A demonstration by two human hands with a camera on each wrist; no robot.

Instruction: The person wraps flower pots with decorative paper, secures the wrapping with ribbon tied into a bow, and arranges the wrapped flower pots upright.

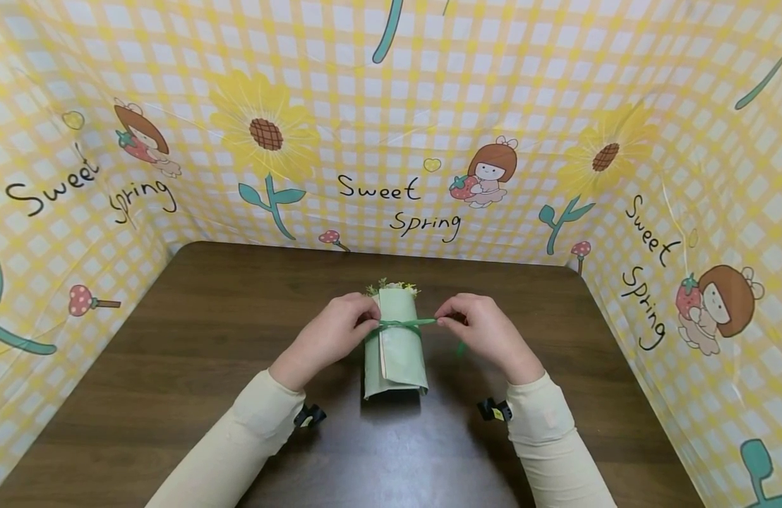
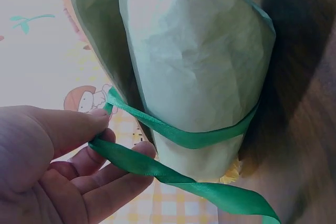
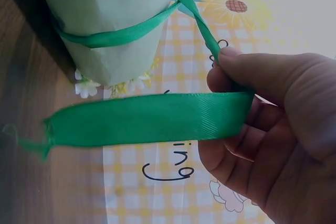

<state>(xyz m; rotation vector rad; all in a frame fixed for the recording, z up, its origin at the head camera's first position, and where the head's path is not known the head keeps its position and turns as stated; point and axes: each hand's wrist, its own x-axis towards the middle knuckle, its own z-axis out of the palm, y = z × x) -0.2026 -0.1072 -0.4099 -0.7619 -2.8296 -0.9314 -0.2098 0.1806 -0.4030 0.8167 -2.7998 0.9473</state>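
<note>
Centre of the head view: I see a paper-wrapped bouquet (image 1: 404,360) on the counter (image 1: 175,339), flowers (image 1: 405,288) at its upper end. Green ribbon (image 1: 423,322) circles the wrap. Left hand (image 1: 343,323) pinches one length, right hand (image 1: 482,327) the other; loose tails trail past both in the wrist views.

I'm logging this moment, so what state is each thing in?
Green paper: rolled round the flowers, lying on the table.
Flowers: wrapped, tips showing at the far end.
Green ribbon: looped round the paper, loose lengths beyond both hands.
Left hand: pinching the ribbon.
Right hand: pinching the ribbon.
</note>
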